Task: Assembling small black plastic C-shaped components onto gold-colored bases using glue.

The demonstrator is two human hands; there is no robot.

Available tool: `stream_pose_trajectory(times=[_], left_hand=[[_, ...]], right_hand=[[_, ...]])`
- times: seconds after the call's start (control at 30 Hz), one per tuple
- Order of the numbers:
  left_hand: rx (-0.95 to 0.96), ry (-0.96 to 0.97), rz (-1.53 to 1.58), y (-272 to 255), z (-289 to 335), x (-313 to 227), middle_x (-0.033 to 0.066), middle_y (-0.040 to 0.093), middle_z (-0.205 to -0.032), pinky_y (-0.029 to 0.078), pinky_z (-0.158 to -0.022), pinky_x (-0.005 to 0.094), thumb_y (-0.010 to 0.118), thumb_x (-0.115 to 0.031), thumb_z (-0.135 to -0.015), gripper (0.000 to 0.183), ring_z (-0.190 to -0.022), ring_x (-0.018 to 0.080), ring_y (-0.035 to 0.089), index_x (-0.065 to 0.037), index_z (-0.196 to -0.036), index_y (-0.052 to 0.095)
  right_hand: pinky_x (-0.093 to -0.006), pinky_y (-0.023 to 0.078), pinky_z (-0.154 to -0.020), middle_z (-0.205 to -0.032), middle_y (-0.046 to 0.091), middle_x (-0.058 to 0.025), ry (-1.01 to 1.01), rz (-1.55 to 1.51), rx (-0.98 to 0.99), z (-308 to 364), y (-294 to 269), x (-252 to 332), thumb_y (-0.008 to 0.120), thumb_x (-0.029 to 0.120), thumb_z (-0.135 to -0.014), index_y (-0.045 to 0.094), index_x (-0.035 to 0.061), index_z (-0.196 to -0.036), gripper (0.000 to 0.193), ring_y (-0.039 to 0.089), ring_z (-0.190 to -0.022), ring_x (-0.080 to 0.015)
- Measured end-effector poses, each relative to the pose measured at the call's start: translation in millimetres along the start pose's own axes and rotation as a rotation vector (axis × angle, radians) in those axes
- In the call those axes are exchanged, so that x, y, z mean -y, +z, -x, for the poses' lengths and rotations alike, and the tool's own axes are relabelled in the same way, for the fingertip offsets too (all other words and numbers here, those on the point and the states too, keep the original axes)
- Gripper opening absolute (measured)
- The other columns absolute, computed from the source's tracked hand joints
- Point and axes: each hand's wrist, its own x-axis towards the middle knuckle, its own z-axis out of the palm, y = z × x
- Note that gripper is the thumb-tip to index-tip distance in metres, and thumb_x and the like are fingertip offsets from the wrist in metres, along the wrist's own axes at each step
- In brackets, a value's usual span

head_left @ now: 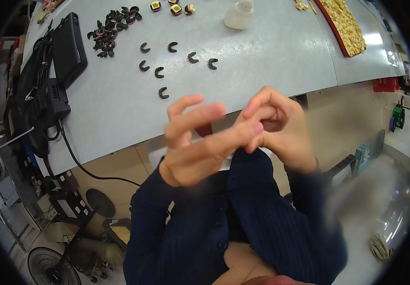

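Above my lap, just off the table's near edge, my two hands meet. My left hand (193,152) has its fingers spread, and one extended digit reaches across to the fingertips of my right hand (286,128). The right fingers are curled into a pinch; whatever lies between them, if anything, is hidden. On the table beyond the left hand lie several small black C-shaped pieces (159,72), spaced apart. The nearest C-shaped piece (163,92) sits close to the left fingertips without contact.
A pile of black and pink pieces (112,31) lies at the far left, near a black flat device (68,50) and cables. Yellow-topped black pieces (176,9) and a translucent bottle (238,15) stand farther back. A red tray (329,26) of yellow bits is at far right.
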Motion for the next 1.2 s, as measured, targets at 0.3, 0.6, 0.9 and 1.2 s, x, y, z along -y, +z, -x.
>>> stream_pose_trajectory(times=[0.3, 0.6, 0.9, 1.2], left_hand=[[0.143, -0.219, -0.228, 21, -23, 10, 0.0006, 0.065, -0.109, 0.043, -0.093, 0.04, 0.076, 0.001, -0.065, 0.042, -0.114, 0.032, 0.048, -0.008, -0.106, 0.071], [0.206, -0.344, -0.268, 20, -39, 35, 0.0033, 0.066, -0.084, 0.043, -0.084, 0.0356, 0.072, 0.005, -0.07, 0.03, -0.089, 0.0242, 0.056, -0.007, -0.098, 0.072], [0.203, -0.345, -0.133, 22, -39, 37, 0.0046, 0.069, -0.087, 0.048, -0.079, 0.0329, 0.075, 0.005, -0.068, 0.05, -0.09, 0.022, 0.056, -0.007, -0.114, 0.064], [0.012, -0.373, 0.136, 19, -31, 35, 0.0131, 0.07, -0.086, 0.048, -0.089, 0.0371, 0.079, 0.006, -0.066, 0.065, -0.101, 0.0253, 0.061, -0.007, -0.114, 0.037]], right_hand=[[-0.0208, 0.05, -0.078, -0.098, 0.069, -0.0094, -0.465, 0.582, -0.547, -20, -45, 9, 0.066, -0.001, -0.084, 0.061, -0.002, -0.102, 0.019, 0.063, -0.085, -0.0087], [-0.0265, 0.052, -0.07, -0.096, 0.066, -0.0061, -0.781, 1.163, -0.882, -83, -131, 41, 0.073, 0.013, -0.083, 0.067, 0.0024, -0.103, 0.024, 0.065, -0.078, -0.0146], [-0.0268, 0.051, -0.068, -0.08, 0.067, -0.008, -0.698, 1.469, -0.657, -110, -173, 71, 0.072, 0.019, -0.084, 0.067, 0.0021, -0.094, 0.021, 0.064, -0.071, -0.0153], [-0.0265, 0.052, -0.085, -0.1, 0.065, -0.0101, -0.567, 0.367, -0.316, -46, -70, 31, 0.063, -0.002, -0.087, 0.066, -0.006, -0.107, 0.02, 0.066, -0.09, -0.0176]])
